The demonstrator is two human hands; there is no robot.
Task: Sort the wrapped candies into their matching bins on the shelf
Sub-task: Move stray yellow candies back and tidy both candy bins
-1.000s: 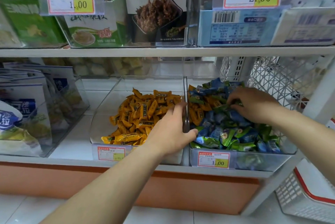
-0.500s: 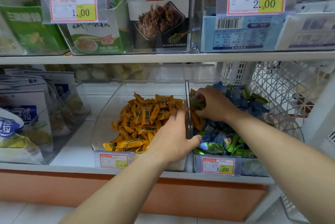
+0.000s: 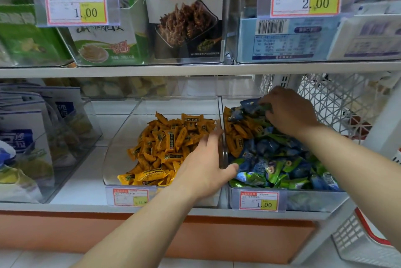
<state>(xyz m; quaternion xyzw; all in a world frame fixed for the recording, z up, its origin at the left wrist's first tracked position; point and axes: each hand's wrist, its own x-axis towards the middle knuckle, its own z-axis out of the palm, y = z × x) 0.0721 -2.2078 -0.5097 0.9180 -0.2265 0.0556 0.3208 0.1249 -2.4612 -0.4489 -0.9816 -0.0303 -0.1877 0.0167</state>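
On the lower shelf (image 3: 76, 183), side by side and touching: left bin (image 3: 121, 131) and right bin (image 3: 314, 200), both clear plastic. In the left bin: orange candies (image 3: 169, 144), heaped toward its right wall. In the right bin: blue and green candies (image 3: 282, 165), and against its left wall a cluster of stray orange candies (image 3: 238, 133).

Left hand (image 3: 206, 165): lies astride the two meeting walls, fingers nearly straight on the orange side, thumb across on the blue-and-green side. Carries no candy; cannot tell whether it squeezes the walls.

Right hand (image 3: 290, 113): reaches to the back of the right bin, fingers curled down, pinching blue wrappers from the blue and green candies at the top of the pile.

On each bin's front: a price tag (image 3: 130, 197).

Just right of the right bin, behind the right hand: white mesh basket (image 3: 338, 98).

To the left on the same shelf: blue-and-white packets (image 3: 21, 137) in another clear bin.

Above, on the upper shelf (image 3: 195, 69): snack packets (image 3: 186, 24) behind tags reading 1.00 and 2.00.
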